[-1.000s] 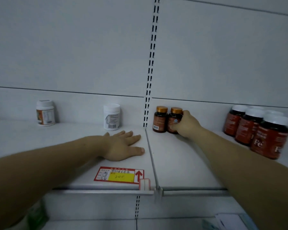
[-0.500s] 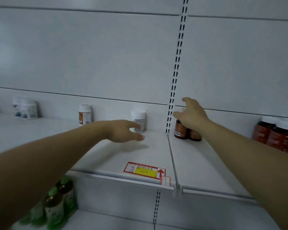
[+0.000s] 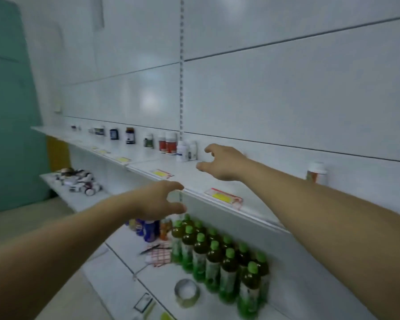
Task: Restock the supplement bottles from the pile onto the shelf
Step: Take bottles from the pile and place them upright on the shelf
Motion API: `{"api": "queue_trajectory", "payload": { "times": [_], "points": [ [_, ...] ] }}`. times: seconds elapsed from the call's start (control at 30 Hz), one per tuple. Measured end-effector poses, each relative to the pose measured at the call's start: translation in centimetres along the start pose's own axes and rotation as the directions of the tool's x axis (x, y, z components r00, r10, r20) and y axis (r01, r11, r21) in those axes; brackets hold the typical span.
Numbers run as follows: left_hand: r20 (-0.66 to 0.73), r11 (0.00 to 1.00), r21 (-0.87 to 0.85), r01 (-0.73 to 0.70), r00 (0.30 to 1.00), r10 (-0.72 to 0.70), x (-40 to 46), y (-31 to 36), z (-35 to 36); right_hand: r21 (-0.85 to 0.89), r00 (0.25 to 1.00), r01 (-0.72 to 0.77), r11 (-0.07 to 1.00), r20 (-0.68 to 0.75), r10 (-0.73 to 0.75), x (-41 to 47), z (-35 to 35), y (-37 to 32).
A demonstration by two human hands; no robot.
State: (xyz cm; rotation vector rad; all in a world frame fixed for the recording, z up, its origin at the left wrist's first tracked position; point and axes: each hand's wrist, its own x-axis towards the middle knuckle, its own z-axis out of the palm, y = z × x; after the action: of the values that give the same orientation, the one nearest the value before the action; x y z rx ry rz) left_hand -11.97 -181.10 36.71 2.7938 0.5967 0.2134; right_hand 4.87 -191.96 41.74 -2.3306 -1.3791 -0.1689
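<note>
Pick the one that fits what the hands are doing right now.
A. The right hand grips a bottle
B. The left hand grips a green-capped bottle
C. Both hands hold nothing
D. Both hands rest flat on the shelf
C: the left hand and right hand both hang in the air with loosely spread fingers, holding nothing; the bottles on the shelf stand apart from them.

Shop: price-tagged shelf (image 3: pixel 217 181), bottled drinks (image 3: pixel 217 257)
</note>
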Motion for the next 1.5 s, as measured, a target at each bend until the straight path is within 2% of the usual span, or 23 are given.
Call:
{"api": "queue_trajectory", "payload": {
  "times": [0.13, 0.27, 0.47, 0.6, 0.97, 1.23, 1.4, 1.5],
  "points": [
    [-0.066, 0.981, 0.012, 0.195, 0.979, -0.194, -2.7, -12.2, -1.7, 0.094, 0.986, 0.133, 0.987, 0.092, -0.142, 6.5, 8.0, -11.4],
    [-0.063, 0.940, 0.003, 0.341, 0.938, -0.340, -4.6, -21.7, -3.3, 0.133, 0.952, 0.217, 0.967, 0.189, -0.239, 11.5, 14.6, -19.5],
    [-0.100, 0.879, 0.023, 0.476, 0.876, -0.471, -4.2, -34.7, -4.5, 0.119, 0.895, 0.324, 0.939, 0.284, -0.345, 20.4, 24.6, -28.1],
    [-0.124, 0.842, 0.042, 0.537, 0.839, -0.529, -0.7, -42.9, -5.2, 0.129, 0.872, 0.373, 0.919, 0.290, -0.395, 28.5, 30.4, -31.9],
    [-0.138, 0.781, 0.014, 0.624, 0.775, -0.616, 12.0, -63.0, -10.8, 0.121, 0.863, 0.378, 0.918, 0.313, -0.397, 51.5, 41.5, -40.4],
    [-0.090, 0.808, -0.029, 0.589, 0.803, -0.589, 18.5, -77.5, -10.7, 0.131, 0.879, 0.346, 0.929, 0.301, -0.370, 63.4, 51.5, -45.2],
    [-0.041, 0.824, -0.103, 0.556, 0.826, -0.563, 23.3, -90.4, -10.2, 0.148, 0.900, 0.306, 0.940, 0.277, -0.336, 72.3, 59.9, -49.2],
    [-0.002, 0.839, -0.048, 0.543, 0.839, -0.543, 26.2, -98.7, -11.2, 0.117, 0.905, 0.242, 0.963, 0.331, -0.268, 77.6, 64.5, -52.0]
  ]
}}
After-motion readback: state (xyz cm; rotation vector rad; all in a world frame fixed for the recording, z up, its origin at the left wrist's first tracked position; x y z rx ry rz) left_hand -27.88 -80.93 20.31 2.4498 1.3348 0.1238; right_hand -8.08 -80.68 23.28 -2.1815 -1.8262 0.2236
